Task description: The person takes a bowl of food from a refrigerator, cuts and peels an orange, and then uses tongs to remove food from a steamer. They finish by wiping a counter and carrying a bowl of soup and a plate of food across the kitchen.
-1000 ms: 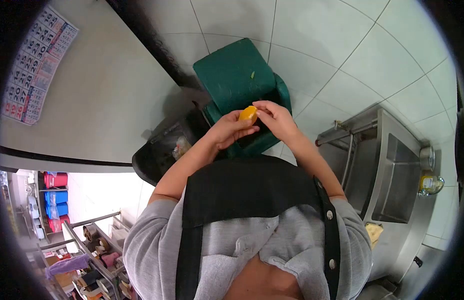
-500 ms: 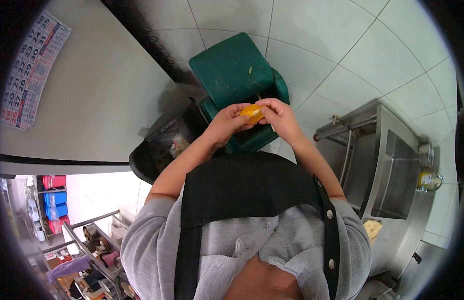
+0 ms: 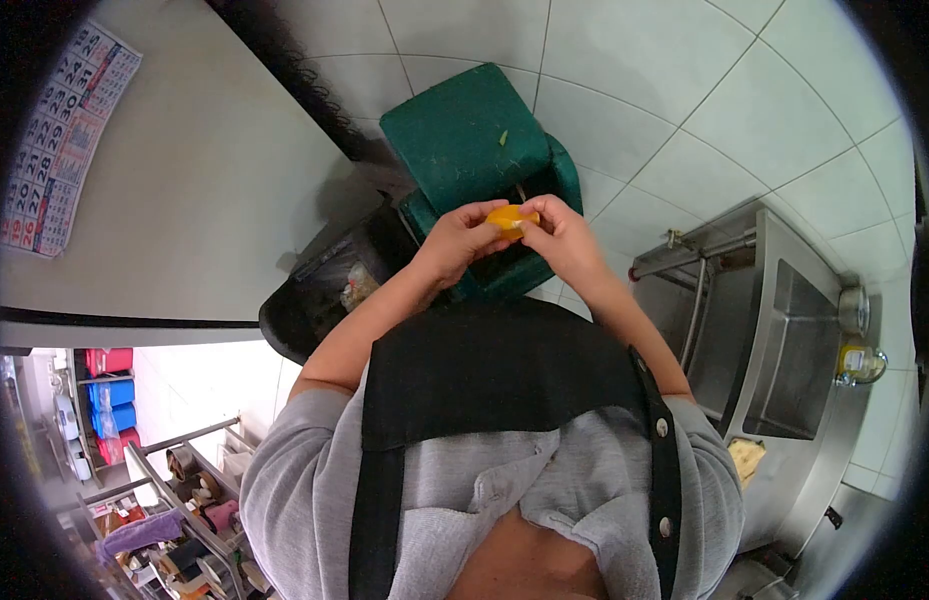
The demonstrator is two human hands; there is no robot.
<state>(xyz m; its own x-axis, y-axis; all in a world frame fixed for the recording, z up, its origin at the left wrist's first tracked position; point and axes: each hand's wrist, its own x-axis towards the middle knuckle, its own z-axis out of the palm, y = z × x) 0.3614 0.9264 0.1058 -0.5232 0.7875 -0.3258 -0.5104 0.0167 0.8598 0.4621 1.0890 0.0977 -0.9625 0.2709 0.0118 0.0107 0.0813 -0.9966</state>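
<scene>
A small, curved yellow-orange piece (image 3: 512, 219), perhaps fruit peel or a vegetable piece, is pinched between my two hands; its exact kind is not clear. On its left end are the fingertips and thumb of my left hand (image 3: 462, 240). My right hand (image 3: 562, 238) grips the other end with thumb and fingers. Both hands are above the opening of a green bin (image 3: 464, 135) whose lid is tipped back. A small green scrap lies on the lid. The bin's inside is dark and mostly hidden by my hands.
Left of the green bin, a black bin (image 3: 304, 300) stands open with a crumpled bag inside. A steel sink (image 3: 784, 370) is at the right, with a yellow cloth (image 3: 746, 460) near it. A pale panel with a calendar (image 3: 69, 140) fills the upper left.
The yellow-orange piece has turned slightly between my fingers and shows more of its outer side. My hands stay over the green bin, still gripping it.
</scene>
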